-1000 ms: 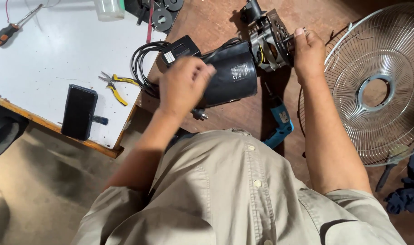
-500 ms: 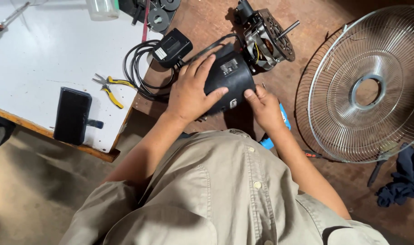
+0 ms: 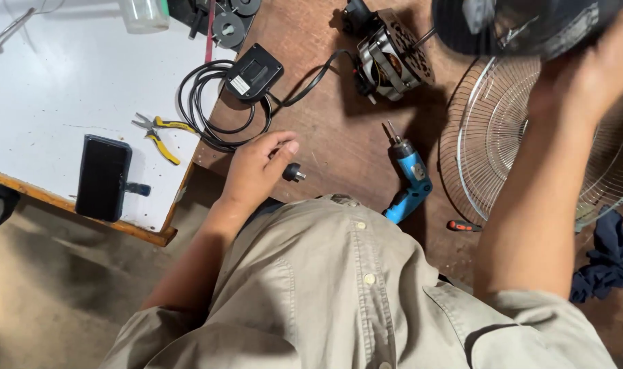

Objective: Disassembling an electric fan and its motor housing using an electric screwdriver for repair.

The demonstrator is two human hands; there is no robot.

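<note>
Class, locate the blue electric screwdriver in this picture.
The blue electric screwdriver lies on the brown table, between the fan motor and the wire fan guard.

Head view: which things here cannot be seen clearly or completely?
- Black housing in the right hand: blurred, cut by the top edge.
- Fan grille: partly behind the right forearm.
- Screwdriver: cut by the left edge.
- Left hand beside the plug: contact unclear.
</note>
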